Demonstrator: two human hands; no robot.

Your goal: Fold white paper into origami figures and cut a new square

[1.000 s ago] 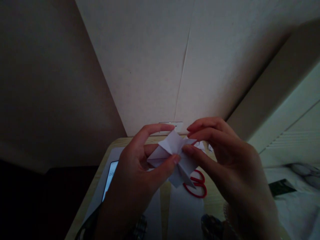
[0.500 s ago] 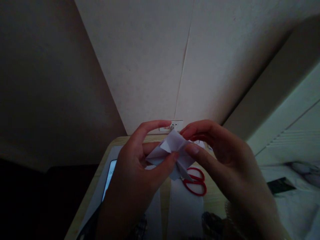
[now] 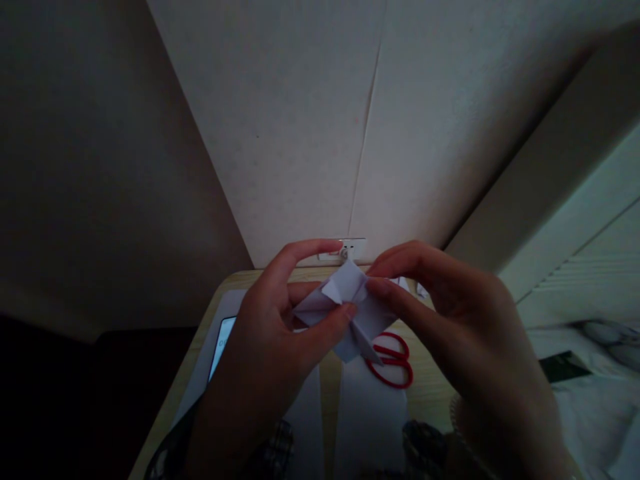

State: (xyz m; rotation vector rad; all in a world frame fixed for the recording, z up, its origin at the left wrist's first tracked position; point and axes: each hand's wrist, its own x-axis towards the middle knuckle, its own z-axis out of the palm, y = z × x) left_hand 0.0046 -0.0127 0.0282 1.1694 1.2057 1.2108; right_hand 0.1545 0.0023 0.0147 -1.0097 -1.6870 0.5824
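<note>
A folded white paper piece (image 3: 350, 307) with several creased flaps is held up above a small wooden table (image 3: 430, 393). My left hand (image 3: 270, 353) pinches its left side, thumb on the front and fingers curled behind. My right hand (image 3: 450, 320) grips the right side, thumb and forefinger pressed on a flap near the top. Both hands are closed on the paper.
Red-handled scissors (image 3: 393, 363) lie on the table just below the paper. A tablet (image 3: 220, 343) with a lit screen rests at the table's left. White paper strips (image 3: 370, 413) lie in front. A wall outlet (image 3: 350, 248) sits behind. A bed (image 3: 590, 393) is at the right.
My right thumb and forefinger have slid left onto the paper's upper flap and pressed it down. The left hand has barely moved. The view has shifted slightly.
</note>
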